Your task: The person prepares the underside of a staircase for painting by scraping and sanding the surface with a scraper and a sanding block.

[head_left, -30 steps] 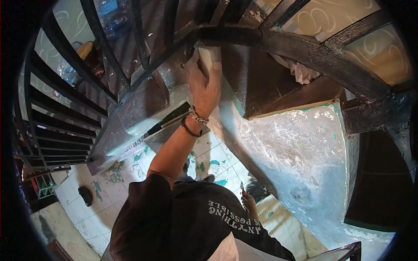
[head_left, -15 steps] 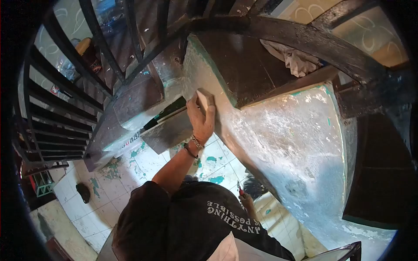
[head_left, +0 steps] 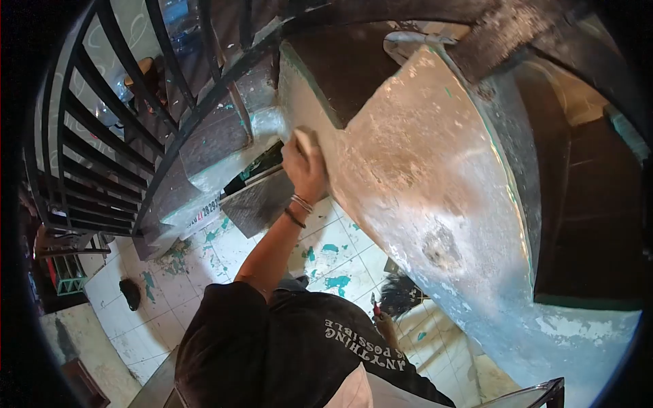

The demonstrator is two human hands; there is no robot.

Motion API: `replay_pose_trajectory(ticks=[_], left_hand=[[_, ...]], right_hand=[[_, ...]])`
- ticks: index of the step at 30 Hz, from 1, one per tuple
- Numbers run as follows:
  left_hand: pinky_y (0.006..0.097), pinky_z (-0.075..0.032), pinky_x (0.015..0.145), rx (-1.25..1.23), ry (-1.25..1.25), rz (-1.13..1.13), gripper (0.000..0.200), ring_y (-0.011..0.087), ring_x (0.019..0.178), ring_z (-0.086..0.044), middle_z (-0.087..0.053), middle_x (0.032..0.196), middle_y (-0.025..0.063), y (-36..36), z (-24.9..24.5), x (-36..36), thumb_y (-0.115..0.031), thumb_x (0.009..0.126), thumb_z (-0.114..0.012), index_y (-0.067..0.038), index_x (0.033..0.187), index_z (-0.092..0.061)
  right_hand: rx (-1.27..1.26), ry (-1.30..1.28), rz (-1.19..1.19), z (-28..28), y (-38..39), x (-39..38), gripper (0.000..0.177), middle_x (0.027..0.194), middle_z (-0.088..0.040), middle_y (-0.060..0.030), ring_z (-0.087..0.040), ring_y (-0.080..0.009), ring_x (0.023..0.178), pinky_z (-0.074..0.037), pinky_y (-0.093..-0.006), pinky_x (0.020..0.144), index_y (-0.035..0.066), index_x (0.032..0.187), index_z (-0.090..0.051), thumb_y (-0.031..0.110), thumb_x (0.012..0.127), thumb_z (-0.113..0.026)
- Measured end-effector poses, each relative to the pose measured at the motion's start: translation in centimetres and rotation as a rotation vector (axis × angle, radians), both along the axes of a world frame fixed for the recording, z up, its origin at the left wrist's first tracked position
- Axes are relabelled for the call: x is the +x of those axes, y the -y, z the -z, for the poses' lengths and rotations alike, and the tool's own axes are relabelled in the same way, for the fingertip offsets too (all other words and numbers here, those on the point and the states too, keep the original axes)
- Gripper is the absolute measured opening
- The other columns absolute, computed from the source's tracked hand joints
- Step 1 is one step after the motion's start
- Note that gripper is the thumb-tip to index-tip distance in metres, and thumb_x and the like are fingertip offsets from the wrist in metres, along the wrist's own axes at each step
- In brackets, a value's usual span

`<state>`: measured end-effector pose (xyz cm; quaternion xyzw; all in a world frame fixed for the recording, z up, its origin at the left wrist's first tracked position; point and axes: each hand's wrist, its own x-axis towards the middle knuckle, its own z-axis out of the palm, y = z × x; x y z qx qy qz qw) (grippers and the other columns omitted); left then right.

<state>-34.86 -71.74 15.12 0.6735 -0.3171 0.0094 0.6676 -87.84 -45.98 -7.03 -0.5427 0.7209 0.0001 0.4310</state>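
Pale oblong block (head_left: 305, 141) is resting against mottled grey stair wall (head_left: 408, 173), left hand (head_left: 305, 170) clasping it, seemingly for control; right hand (head_left: 387, 328) is holding slim red-handled tool (head_left: 375, 306).

I see the left hand (head_left: 305, 168) blurred, covering part of a pale block (head_left: 306, 141). The red-handled tool (head_left: 375, 307) in the right hand (head_left: 384, 323) is too small for me to identify, and the black shirt (head_left: 286, 340) hides most of that arm (head_left: 392, 337).

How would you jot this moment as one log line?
left hand: holding pale block at plastered stair side | right hand: gripping red tool, low by body | below: white floor tiles, green patches
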Motion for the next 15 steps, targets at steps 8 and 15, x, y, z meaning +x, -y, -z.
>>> replay_pose_trajectory(ticks=[8, 15], left_hand=[[0.0407, -0.046, 0.090, -0.250, 0.141, -0.004, 0.053, 0.0356, 0.104, -0.057, -0.056, 0.115, 0.0261, -2.3, -4.8, -5.2, -0.033, 0.094, -0.059, 0.011, 0.123, -0.054], [0.0437, -0.047, 0.083, 0.153, -0.420, -0.073, 0.064, 0.0384, 0.090, -0.059, -0.059, 0.100, 0.0256, 1.3, 4.5, 1.3, -0.054, 0.096, -0.053, 0.008, 0.111, -0.061]], right_hand=[[0.088, -0.040, 0.026, -2.8, -2.1, -0.3, 0.040, 0.083, -0.071, -0.0149, -0.069, -0.0256, 0.075, -0.053, -0.0403, 0.069, 0.003, 0.113, -0.068, 0.031, 0.084, -0.066], [0.091, 0.029, 0.121, -3.5, -2.4, -0.4, 0.039, 0.072, -0.066, -0.0090, -0.062, -0.0175, 0.057, -0.050, -0.0355, 0.055, 0.001, 0.115, -0.065, 0.027, 0.085, -0.066]])
